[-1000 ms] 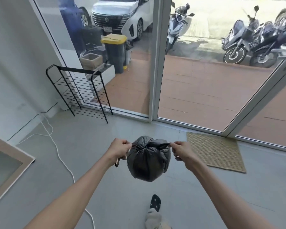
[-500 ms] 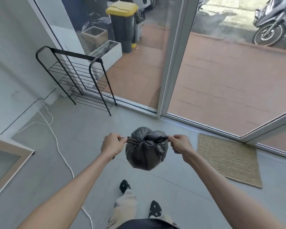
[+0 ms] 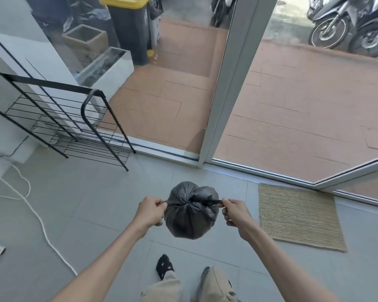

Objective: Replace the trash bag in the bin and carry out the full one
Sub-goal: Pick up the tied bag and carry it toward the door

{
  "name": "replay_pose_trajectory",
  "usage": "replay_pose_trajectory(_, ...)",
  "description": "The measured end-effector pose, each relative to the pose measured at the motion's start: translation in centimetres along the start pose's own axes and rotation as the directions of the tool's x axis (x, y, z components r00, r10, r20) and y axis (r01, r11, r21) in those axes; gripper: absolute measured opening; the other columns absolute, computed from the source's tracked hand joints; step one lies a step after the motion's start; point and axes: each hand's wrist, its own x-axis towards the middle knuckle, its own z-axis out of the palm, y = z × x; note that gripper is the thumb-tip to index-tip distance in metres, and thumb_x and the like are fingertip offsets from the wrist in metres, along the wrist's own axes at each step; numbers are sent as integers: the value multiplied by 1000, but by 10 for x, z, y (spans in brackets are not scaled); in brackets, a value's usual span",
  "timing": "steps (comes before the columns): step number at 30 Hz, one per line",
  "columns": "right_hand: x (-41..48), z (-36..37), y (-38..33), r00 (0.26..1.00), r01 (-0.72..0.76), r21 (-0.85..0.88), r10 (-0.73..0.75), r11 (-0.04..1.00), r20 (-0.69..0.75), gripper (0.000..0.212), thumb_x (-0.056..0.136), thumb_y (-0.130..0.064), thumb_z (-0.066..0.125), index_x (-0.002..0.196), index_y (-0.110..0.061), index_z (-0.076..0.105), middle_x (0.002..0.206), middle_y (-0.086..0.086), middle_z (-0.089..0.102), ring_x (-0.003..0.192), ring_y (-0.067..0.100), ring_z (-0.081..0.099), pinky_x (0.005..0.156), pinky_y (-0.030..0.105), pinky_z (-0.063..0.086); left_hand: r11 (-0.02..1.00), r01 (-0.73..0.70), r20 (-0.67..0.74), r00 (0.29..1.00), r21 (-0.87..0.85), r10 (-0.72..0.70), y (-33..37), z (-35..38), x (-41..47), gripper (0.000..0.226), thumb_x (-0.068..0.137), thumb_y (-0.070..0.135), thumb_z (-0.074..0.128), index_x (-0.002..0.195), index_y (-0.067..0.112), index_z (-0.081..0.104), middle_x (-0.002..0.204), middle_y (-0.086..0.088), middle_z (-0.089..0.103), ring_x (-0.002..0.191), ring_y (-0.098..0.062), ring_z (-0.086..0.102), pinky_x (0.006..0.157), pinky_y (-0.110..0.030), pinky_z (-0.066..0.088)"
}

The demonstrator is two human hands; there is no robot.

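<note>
Bag: I am holding a small, bulging black plastic trash bag (image 3: 191, 216) in the air above the grey tiled floor (image 3: 92, 214), in front of me; its neck is gathered at the top
Left hand (image 3: 150, 212): I am clenching it on the bag's left tie end
Right hand (image 3: 235, 212): I am pinching the right tie end
Surroundings: a woven beige doormat (image 3: 297, 216) is lying right of the bag; a black wire rack (image 3: 59, 118) is standing near the glass door (image 3: 223, 83)
</note>
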Motion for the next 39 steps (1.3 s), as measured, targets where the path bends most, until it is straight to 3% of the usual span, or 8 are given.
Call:
replay_pose_trajectory(6, 80, 14, -2, 994, -45, -105, 35, 993, -101, 36, 98, -33, 56, 78, -9, 73, 59, 3, 46, 54, 18, 40, 47, 27, 33, 993, 75, -60, 996, 91, -70, -1, 17, 80, 22, 89, 16, 61, 74, 6, 73, 54, -3, 65, 41, -21, 60, 58, -37, 63)
replay_pose_trajectory(12, 191, 27, 8, 987, -100, -164, 78, 981, -140, 45, 99, -39, 49, 79, -6, 71, 62, 1, 47, 60, 21, 43, 54, 30, 35, 964, 156, -187, 975, 217, -116, -8, 63, 180, 36, 88, 36, 65, 63, 10, 61, 64, -5, 63, 68, -33, 62, 54, -28, 42)
replay_pose_trajectory(16, 263, 36, 18, 981, -173, -149, 156, 974, -114, 34, 95, -24, 41, 83, -5, 67, 61, 2, 43, 58, 21, 37, 50, 29, 32, 974, 210, -149, 969, 85, -196, -10, 98, 241, 29, 87, 28, 63, 66, 8, 66, 59, -4, 63, 56, -30, 60, 58, -40, 60)
replay_pose_trajectory(21, 340, 41, 28, 977, -214, -203, 205, 956, -64, 32, 88, -5, 39, 92, -4, 71, 70, 5, 56, 59, 21, 43, 50, 27, 37, 961, 266, -77, 959, -76, -272, -18, 136, 316, 26, 93, 11, 55, 78, -5, 70, 61, -8, 60, 43, -23, 50, 59, -36, 59)
replay_pose_trajectory(24, 383, 48, 34, 981, -192, -222, 188, 956, -39, 27, 91, -5, 44, 90, -13, 70, 74, 5, 63, 60, 19, 51, 56, 29, 48, 949, 275, -51, 957, -157, -286, -25, 159, 359, 26, 93, 4, 52, 75, 1, 71, 64, -12, 63, 44, -22, 50, 60, -36, 60)
replay_pose_trajectory(28, 439, 59, 44, 990, -142, -207, 135, 968, -46, 21, 95, -7, 49, 92, -12, 69, 76, 6, 68, 64, 20, 56, 64, 33, 54, 937, 263, -43, 959, -229, -280, -35, 182, 415, 18, 94, 3, 53, 96, 2, 71, 68, -12, 66, 43, -22, 54, 69, -44, 63)
replay_pose_trajectory(36, 516, 80, 57, 993, -10, -183, -11, 983, -115, 30, 95, -6, 46, 82, -17, 70, 76, 5, 68, 63, 19, 57, 64, 33, 53, 922, 223, -69, 964, -315, -256, -62, 208, 496, 19, 95, 6, 58, 109, 3, 69, 69, -8, 67, 42, -16, 57, 57, -31, 56)
replay_pose_trajectory(39, 530, 84, 65, 994, 8, -154, -25, 988, -107, 24, 96, -8, 47, 99, -17, 68, 82, 5, 68, 67, 18, 58, 65, 31, 54, 921, 204, -61, 970, -332, -237, -69, 214, 506, 17, 97, 6, 56, 109, 8, 67, 77, -8, 67, 43, -17, 57, 62, -34, 59)
